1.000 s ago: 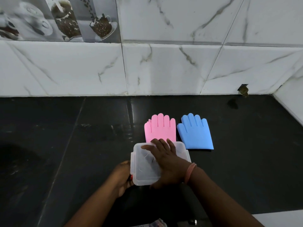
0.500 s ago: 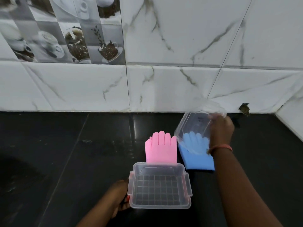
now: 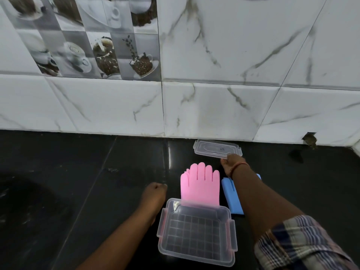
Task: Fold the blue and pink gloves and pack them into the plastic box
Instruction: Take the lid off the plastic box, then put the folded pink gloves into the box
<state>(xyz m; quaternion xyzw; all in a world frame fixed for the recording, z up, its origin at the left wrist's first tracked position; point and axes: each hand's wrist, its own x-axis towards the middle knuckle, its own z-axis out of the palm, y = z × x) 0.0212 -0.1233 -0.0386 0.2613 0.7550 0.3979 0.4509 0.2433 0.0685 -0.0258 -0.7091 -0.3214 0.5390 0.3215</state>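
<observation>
The clear plastic box [image 3: 232, 229] sits open and empty on the black counter, nearest to me. Behind it the pink glove [image 3: 200, 185] lies flat, fingers toward the wall, its cuff touching the box's far rim. The blue glove [image 3: 229, 193] lies to the right of the pink one, mostly hidden under my right forearm. My right hand [image 3: 230, 162] reaches beyond the gloves and grips the near edge of the clear lid [image 3: 216, 148], which lies close to the wall. My left hand [image 3: 154, 191] is a closed fist resting left of the pink glove, holding nothing.
The black counter [image 3: 78, 182] ends at a white marble-tiled wall [image 3: 214, 110] at the back and turns a corner at the far right. A small dark fixture [image 3: 309, 138] sticks out at the wall's base on the right.
My right hand lifted the lid off the box, carried it over the blue glove and brought it down by the wall. My left hand let go of the box and moved to the pink glove's left.
</observation>
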